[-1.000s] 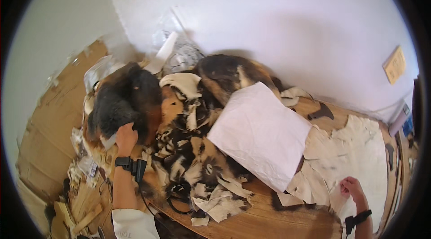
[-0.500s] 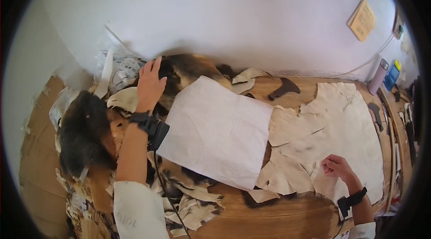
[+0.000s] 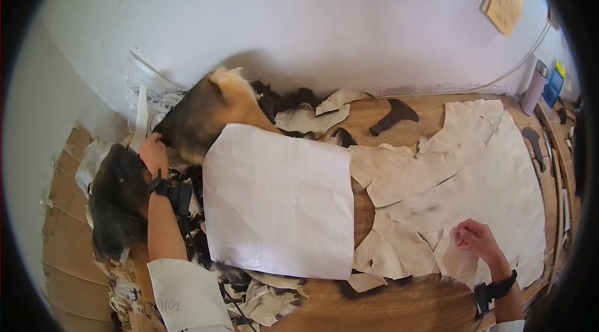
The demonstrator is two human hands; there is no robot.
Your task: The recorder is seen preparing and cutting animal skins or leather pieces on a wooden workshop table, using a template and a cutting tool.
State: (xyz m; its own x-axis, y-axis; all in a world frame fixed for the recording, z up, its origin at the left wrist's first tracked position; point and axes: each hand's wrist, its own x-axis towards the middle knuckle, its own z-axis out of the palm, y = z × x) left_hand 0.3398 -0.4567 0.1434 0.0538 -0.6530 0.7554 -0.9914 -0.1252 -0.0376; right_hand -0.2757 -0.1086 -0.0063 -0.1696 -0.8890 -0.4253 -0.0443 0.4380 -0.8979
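Note:
My left hand (image 3: 154, 153) is closed on the edge of a brown, black and tan fur pelt (image 3: 209, 113), which is lifted and bent against the wall side. A white square sheet (image 3: 281, 201) lies in the middle, its upper edge against the pelt. To the right, a pale hide (image 3: 462, 176) is spread skin side up, with cuts and overlapping pieces. Over its lower part is my right hand (image 3: 477, 238), fingers curled in. Whether anything small sits in those fingers is hidden. Both wrists wear black straps with small devices.
A dark fur piece (image 3: 116, 201) and leather scraps (image 3: 265, 301) crowd the left. Beyond the hide lies a dark broad-bladed knife (image 3: 394, 117), with a similar tool (image 3: 535, 148) at right. A pink bottle (image 3: 535, 87) and a blue bottle (image 3: 553, 85) stand by the wall.
My left hand has gone from resting open on the pelt to gripping its edge, moving left and nearer. The pelt has swung up and left; the white sheet has shifted and turned straighter.

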